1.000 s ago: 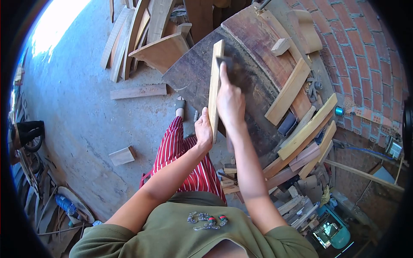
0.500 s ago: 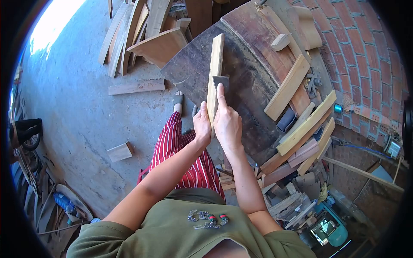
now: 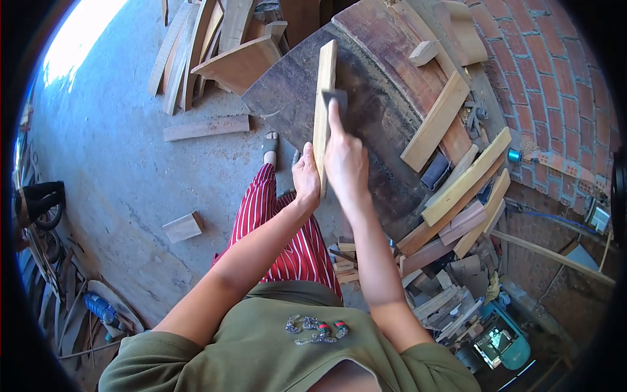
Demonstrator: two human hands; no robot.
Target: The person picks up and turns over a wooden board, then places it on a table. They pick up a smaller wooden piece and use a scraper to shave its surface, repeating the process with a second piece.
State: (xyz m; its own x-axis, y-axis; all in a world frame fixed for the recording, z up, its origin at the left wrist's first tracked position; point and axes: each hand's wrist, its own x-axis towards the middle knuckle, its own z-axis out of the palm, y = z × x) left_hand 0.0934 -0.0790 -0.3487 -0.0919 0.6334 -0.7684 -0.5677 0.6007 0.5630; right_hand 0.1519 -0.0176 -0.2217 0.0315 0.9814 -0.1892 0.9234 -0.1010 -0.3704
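Note:
My left hand (image 3: pixel 306 175) is closed on the near part of a long pale wooden piece (image 3: pixel 324 81), its thumb lying along the side. The piece points away from me over a dark, dusty worktable (image 3: pixel 385 157). In my right hand (image 3: pixel 346 163) is a dark, flat-bladed scraper (image 3: pixel 336 99), the index finger stretched along it and the other fingers curled. The blade lies against the right side of the wood, toward its far half, slightly blurred. Any handle is hidden by my right hand.
A pale board (image 3: pixel 435 122) and a small wood block (image 3: pixel 424 53) lie on the table's right side. More strips (image 3: pixel 467 176) are stacked at its right edge. Planks (image 3: pixel 186 59) lean at upper left; a board (image 3: pixel 206 128) lies on the floor. A brick wall (image 3: pixel 542 85) stands right.
My right hand has slid the scraper away from me along the wood. The wooden piece sits slightly farther up in view. My left hand keeps its hold.

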